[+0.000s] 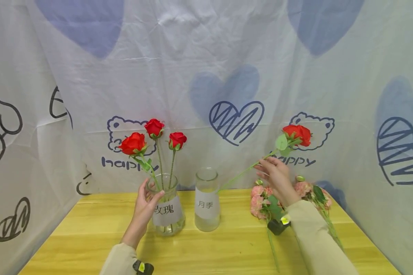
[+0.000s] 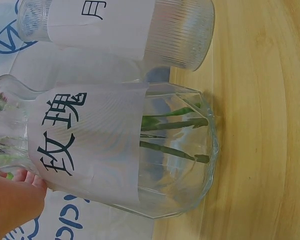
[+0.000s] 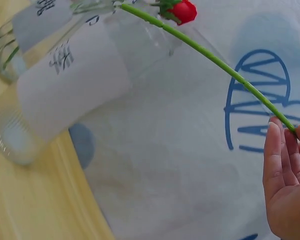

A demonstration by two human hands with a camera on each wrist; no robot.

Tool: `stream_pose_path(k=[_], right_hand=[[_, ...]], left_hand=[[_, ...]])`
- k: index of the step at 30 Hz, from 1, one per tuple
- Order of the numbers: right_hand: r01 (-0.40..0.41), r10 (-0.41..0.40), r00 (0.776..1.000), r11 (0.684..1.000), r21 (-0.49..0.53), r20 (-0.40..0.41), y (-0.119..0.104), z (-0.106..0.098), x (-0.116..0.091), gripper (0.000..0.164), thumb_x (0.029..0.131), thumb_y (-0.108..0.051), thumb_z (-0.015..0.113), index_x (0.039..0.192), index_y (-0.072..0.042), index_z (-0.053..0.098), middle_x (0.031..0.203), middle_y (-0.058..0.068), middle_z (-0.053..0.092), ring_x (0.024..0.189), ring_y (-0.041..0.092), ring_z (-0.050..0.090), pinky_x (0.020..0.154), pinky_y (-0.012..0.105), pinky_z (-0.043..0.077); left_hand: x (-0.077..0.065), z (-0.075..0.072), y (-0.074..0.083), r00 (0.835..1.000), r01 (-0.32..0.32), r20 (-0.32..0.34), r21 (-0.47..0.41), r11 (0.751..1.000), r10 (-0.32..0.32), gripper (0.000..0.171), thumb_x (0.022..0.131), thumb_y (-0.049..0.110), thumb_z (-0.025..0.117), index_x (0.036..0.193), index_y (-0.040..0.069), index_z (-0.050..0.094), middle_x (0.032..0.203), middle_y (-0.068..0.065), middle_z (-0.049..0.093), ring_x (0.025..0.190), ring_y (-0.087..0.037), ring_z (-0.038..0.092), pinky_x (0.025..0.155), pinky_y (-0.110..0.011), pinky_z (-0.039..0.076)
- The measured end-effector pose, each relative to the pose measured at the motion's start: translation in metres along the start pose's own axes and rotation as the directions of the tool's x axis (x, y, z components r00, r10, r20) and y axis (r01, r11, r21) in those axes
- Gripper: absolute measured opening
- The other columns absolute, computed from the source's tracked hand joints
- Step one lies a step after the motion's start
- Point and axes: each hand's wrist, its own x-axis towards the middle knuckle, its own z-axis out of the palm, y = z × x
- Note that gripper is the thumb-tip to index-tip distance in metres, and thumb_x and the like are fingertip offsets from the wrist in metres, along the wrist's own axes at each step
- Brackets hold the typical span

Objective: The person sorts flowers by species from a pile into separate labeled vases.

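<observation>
Red flowers point(image 1: 297, 135): 4. Vases point(image 1: 207, 224): 2. Labels point(image 1: 205, 205): 2. Hands point(image 1: 145, 206): 2. Table point(image 1: 234, 244): 1. Pink flowers point(image 1: 257, 202): several, partly hidden, count unclear.

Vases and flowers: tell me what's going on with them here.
A person's left hand holds the wide vase, in which three red flowers stand. The right hand pinches a fourth red flower by its stem; it slants, bloom uppermost, and isn't in a vase yet. The narrow vase beside the wide one holds no flowers. Pink flowers lie at the right of the table.
</observation>
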Motion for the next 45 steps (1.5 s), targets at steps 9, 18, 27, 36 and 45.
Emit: stream_pose_path(k=[9,18,27,36,45], right_hand=[[-0.021,0.020,1.000,0.994,0.105,0.005,-0.003,0.026,0.011,0.007,0.099,-0.005,0.052,0.105,-0.002,0.048,0.088,-0.001,0.064,0.079,0.008,0.068,0.073,0.021,0.056],[-0.009,0.011,1.000,0.991,0.137,-0.011,0.000,0.052,0.018,0.005,0.098,-0.002,0.053,0.102,-0.002,0.050,0.087,0.000,0.063,0.076,0.009,0.068,0.070,0.021,0.057],[0.022,-0.014,0.999,0.983,0.182,-0.043,0.008,0.086,0.018,0.004,0.096,0.000,0.055,0.098,0.000,0.052,0.087,0.003,0.065,0.071,0.009,0.068,0.062,0.019,0.056],[0.030,-0.020,0.998,0.985,0.171,-0.061,0.022,0.113,0.015,0.004,0.094,0.002,0.057,0.097,0.002,0.055,0.089,0.007,0.066,0.071,0.010,0.068,0.061,0.021,0.057],[0.067,-0.062,0.996,0.993,0.097,-0.056,0.027,0.133,0.013,0.020,0.092,0.002,0.060,0.110,0.009,0.054,0.096,0.017,0.067,0.070,0.011,0.067,0.059,0.022,0.057]], left_hand=[[0.001,-0.001,-0.002,1.000,0.003,0.002,-0.005,1.000,-0.003,0.083,0.096,0.017,0.060,0.154,0.005,0.003,0.155,-0.023,0.019,0.142,-0.041,0.015,0.116,-0.049,0.017],[0.001,0.000,-0.002,1.000,-0.009,-0.002,-0.007,1.000,0.009,0.081,0.095,0.017,0.060,0.154,0.004,0.005,0.154,-0.022,0.021,0.142,-0.039,0.016,0.117,-0.047,0.015],[0.000,0.000,-0.001,1.000,-0.006,-0.002,-0.007,1.000,0.006,0.082,0.095,0.017,0.060,0.154,0.004,0.005,0.154,-0.023,0.021,0.142,-0.040,0.015,0.117,-0.048,0.016],[-0.001,0.000,-0.001,1.000,-0.007,-0.002,-0.021,1.000,0.007,0.081,0.096,0.016,0.060,0.154,0.005,0.005,0.155,-0.023,0.020,0.142,-0.040,0.015,0.116,-0.048,0.016],[0.001,-0.001,-0.002,1.000,-0.013,0.007,-0.019,1.000,0.013,0.082,0.096,0.017,0.060,0.154,0.004,0.003,0.155,-0.024,0.019,0.142,-0.041,0.014,0.116,-0.049,0.016]])
